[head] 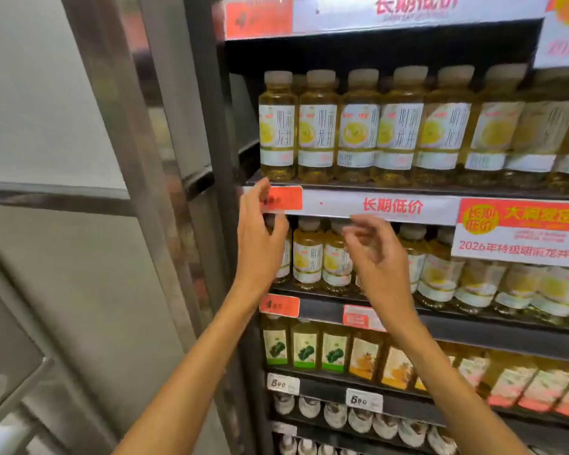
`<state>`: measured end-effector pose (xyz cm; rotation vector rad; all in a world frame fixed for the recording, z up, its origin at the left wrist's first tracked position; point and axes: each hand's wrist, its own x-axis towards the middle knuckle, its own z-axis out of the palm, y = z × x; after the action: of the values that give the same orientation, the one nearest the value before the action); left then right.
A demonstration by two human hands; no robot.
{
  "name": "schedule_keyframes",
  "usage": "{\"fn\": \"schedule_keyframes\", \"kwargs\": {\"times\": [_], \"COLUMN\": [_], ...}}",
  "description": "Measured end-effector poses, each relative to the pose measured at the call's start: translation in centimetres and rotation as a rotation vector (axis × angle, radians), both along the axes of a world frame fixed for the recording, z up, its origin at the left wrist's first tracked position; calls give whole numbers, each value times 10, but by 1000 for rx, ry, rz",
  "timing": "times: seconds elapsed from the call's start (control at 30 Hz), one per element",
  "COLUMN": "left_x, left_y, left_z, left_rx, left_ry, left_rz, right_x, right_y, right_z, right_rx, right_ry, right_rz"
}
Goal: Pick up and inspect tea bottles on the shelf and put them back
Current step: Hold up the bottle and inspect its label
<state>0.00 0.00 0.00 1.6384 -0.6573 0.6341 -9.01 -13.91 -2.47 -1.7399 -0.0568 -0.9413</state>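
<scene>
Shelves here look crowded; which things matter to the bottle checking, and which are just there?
Part of the job:
- tea bottles in the upper row
- tea bottles in the row behind the hands
- left hand, empty
- right hand, empty

Just there:
- red price tag
- poster
- green-label bottles
- glass door

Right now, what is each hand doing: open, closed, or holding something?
Left hand: open, empty, raised in front of the red price tag and leftmost bottle.
Right hand: open, fingers loosely curled, empty, in front of the second-shelf bottles.
</scene>
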Motion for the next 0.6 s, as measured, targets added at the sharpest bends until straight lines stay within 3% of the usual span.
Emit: {"fn": "schedule_keyframes", "kwargs": {"times": [0.1,0.17,0.33,0.6], "left_x": [15,31,62,58], "left_y": [-18,-31,-34,-35], "left_z": [32,51,68,66], "left_rx": [107,146,230,181], "left_ry": [-43,34,289,212], "left_rz": [30,99,142,220], "right_x": [19,35,70,112], "right_y": [4,8,11,16], "right_z": [52,86,124,146], "right_rx": [-174,-299,-526,-740], "right_ry": [-180,-221,-179,-125], "right_rz": [-142,-180,-275,-448]}}
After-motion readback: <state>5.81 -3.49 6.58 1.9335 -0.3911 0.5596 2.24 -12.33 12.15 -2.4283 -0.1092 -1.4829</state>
